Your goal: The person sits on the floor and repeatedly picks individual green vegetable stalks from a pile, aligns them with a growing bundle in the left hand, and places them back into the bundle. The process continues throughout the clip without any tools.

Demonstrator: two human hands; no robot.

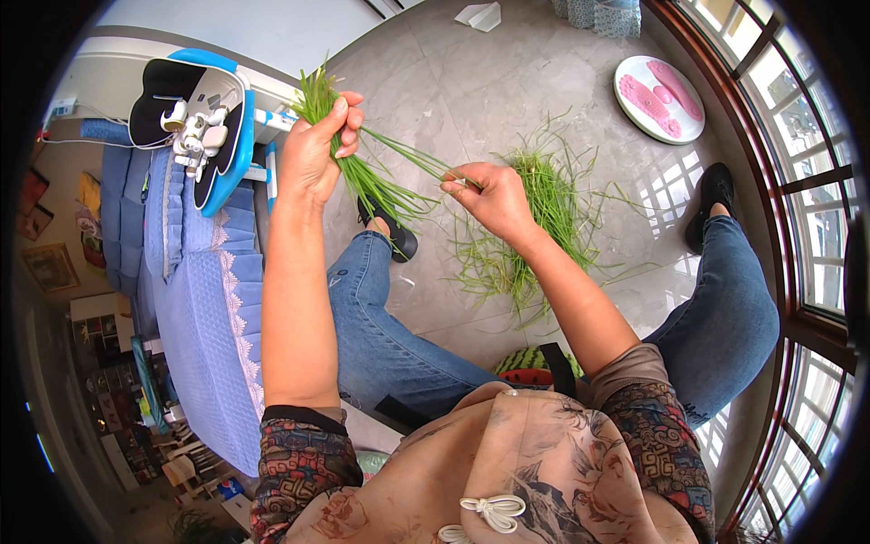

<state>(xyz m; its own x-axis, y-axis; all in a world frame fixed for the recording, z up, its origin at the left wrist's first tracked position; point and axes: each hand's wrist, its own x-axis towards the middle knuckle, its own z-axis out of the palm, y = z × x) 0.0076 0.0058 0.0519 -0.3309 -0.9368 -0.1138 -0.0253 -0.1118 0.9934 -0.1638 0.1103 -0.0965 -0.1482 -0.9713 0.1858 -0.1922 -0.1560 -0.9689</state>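
My left hand [326,139] is closed around a bunch of long, thin green stalks [367,185] that look like chives. The bunch is raised off the floor, with its pale cut ends up at the far left and its green tips hanging toward the middle. Between the fingertips of my right hand [491,197] I pinch a few thin stalks [408,155], which stretch across to the bunch. Beneath and beyond my right hand, a loose tangled pile of the same greens [554,211] lies on the grey tiled floor [435,309], with stray strands scattered around it.
A blue and white child's desk [231,146] with white gadgets on top stands at left, beside a sofa with a blue quilted cover [197,326]. A round white board with pink footprints [659,100] sits far right, near the windows [815,204]. A watermelon-patterned seat [527,370] is under me.
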